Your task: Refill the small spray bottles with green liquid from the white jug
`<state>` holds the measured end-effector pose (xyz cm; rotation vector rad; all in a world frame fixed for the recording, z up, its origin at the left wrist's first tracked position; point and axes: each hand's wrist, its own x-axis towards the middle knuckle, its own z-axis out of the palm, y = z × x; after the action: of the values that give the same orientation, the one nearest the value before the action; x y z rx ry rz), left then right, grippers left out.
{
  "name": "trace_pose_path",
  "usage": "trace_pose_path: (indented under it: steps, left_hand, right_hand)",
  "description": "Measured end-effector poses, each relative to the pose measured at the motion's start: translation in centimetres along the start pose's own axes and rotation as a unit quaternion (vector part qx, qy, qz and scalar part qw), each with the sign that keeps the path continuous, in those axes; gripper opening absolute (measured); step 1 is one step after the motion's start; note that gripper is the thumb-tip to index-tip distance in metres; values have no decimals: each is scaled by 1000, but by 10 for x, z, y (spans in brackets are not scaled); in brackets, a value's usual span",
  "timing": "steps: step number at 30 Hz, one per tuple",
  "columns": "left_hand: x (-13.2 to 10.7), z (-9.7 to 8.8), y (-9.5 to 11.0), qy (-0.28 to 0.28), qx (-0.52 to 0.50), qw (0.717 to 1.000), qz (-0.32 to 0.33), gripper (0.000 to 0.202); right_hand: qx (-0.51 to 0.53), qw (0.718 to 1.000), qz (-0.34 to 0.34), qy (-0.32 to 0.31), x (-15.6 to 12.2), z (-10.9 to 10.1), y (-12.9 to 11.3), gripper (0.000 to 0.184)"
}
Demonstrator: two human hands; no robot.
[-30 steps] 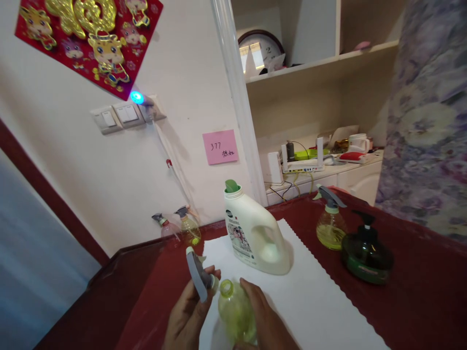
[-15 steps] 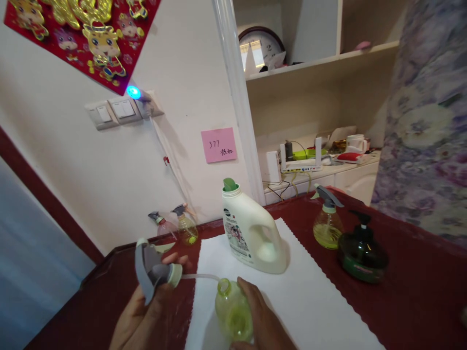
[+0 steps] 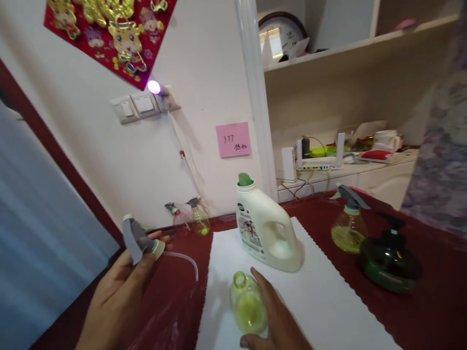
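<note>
My left hand (image 3: 122,282) is closed around a grey and pale-green trigger spray head (image 3: 141,240), lifted over the table's left part. Its thin clear dip tube (image 3: 188,257) curves out to the right, hanging free of any bottle. A small yellow-green spray bottle (image 3: 250,306), uncapped, stands on the white paper, its mouth facing up. Beside it on the right is my right hand (image 3: 279,316), thumb and forefinger spread around the bottle's side. Behind them stands a large cream jug with a handle (image 3: 268,233); a green piece sits in its open mouth.
At the right stand a yellowish spray bottle (image 3: 348,228) and a dark green pump bottle (image 3: 390,262). Two small spray bottles, one pinkish (image 3: 178,217) and one yellowish (image 3: 199,218), are by the wall. White paper (image 3: 324,306) covers part of the dark red table (image 3: 164,311).
My left hand has moved left with the spray head, its tube now away from the bottle's mouth. My right hand's fingers have loosened around the bottle. The view has shifted left.
</note>
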<state>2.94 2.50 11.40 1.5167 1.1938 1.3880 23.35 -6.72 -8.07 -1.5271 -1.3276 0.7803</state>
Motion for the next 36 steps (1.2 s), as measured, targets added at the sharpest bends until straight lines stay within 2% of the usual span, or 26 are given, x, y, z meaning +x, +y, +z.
trace_pose_path:
  steps: [2,5,7,9,11,12,13,15,17,20,22,25,28,31,34,36]
  left_hand:
    - [11,-10,-6,-43,46,998,4,58]
    - [33,-27,-20,-154,179,967,92,50]
    - [44,-31,-32,-200,312,918,142,35]
    - [49,-28,-47,-241,450,843,168,26]
    - [49,-22,-65,-270,553,768,176,26]
    - [49,-19,-75,-272,586,743,177,26]
    - [48,-17,-86,-277,598,733,168,25]
    - [49,-17,-108,-281,605,728,154,26]
    - [52,-20,-126,-282,611,726,142,29]
    - [58,-27,-145,-281,622,720,127,34]
    - [61,-32,-151,-286,627,713,125,38]
    - [62,-37,-154,-291,631,708,127,43]
    - [60,-39,-147,-278,627,715,133,43]
    - [57,-40,-137,-261,582,756,148,43]
    - [48,-37,-130,-261,475,828,144,48]
    - [37,-32,-126,-272,397,868,119,53]
  right_hand:
    - [-1,1000,-9,19,-2,4,4,107]
    - [-12,998,-33,50,-6,8,9,95]
    - [-27,996,-56,66,-8,8,11,86]
    - [-46,992,-71,89,-8,7,12,76]
    - [-65,988,-73,117,-8,4,11,67]
    - [-74,986,-70,131,-7,3,11,63]
    - [-81,984,-70,144,-7,1,11,60]
    - [-87,977,-78,177,-6,-2,10,52]
    - [-80,963,-104,235,-5,-8,8,46]
    - [-66,930,-147,332,-1,-32,0,44]
    - [-65,917,-156,361,7,-56,-9,48]
    - [-30,906,-128,402,28,-91,-21,59]
    - [10,921,-93,377,57,-113,-27,74]
    - [19,938,-68,340,83,-122,-29,81]
    - [27,940,-67,333,99,-122,-33,82]
    - [31,936,-69,344,105,-118,-37,77]
